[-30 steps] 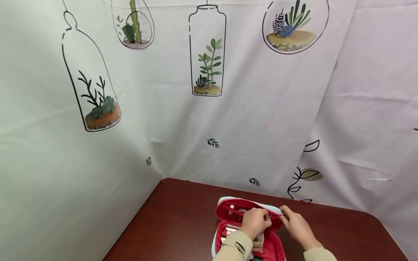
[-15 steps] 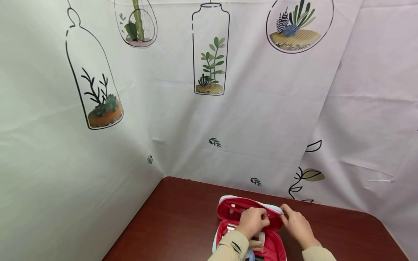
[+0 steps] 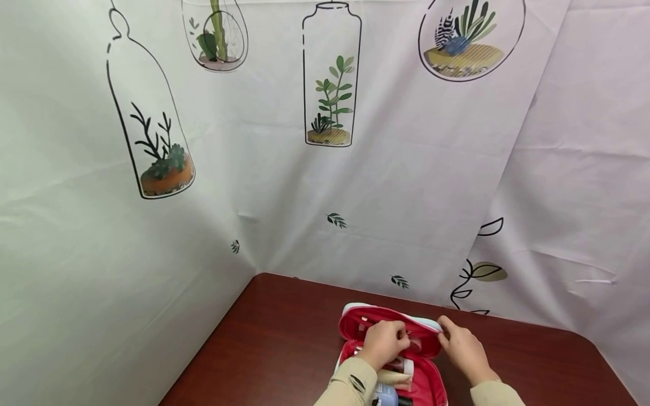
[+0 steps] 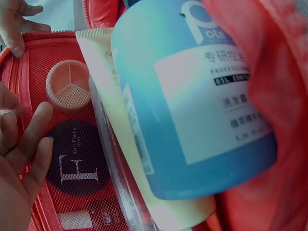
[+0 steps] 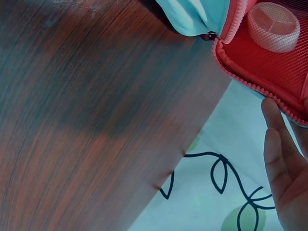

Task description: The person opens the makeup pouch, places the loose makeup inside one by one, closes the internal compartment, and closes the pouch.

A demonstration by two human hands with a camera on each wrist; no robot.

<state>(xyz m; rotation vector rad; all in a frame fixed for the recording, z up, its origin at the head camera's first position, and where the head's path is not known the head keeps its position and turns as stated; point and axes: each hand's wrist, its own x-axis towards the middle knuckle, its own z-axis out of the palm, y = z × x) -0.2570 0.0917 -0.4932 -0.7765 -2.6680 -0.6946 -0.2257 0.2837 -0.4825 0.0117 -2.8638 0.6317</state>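
Observation:
A red-lined toiletry bag (image 3: 429, 383) lies unzipped on the table, its lid (image 3: 347, 329) raised at the back. My left hand (image 3: 384, 341) is at the lid's mesh pocket (image 4: 31, 67), thumb and forefinger pinched at its zipper; the pull itself is hidden. The other fingers of that hand (image 4: 24, 163) spread over the mesh. Behind the mesh are a three-part round pot (image 4: 69, 84), a black compact (image 4: 77, 156) and a small capped item (image 4: 76, 220). My right hand (image 3: 464, 349) grips the lid's right edge between thumb and fingers.
The bag's base holds a blue shampoo bottle (image 4: 192, 96), a cream tube (image 4: 106, 72) and a clear-sided item (image 4: 113, 163) beside it. A brown wooden table (image 3: 274, 332) lies underneath. A printed white cloth (image 3: 406, 197) hangs behind the table and along its left side.
My left hand has slid leftward along the lid's pocket, uncovering the round pot and more of the tube and bottle. The right hand keeps its hold. The head view has shifted slightly.

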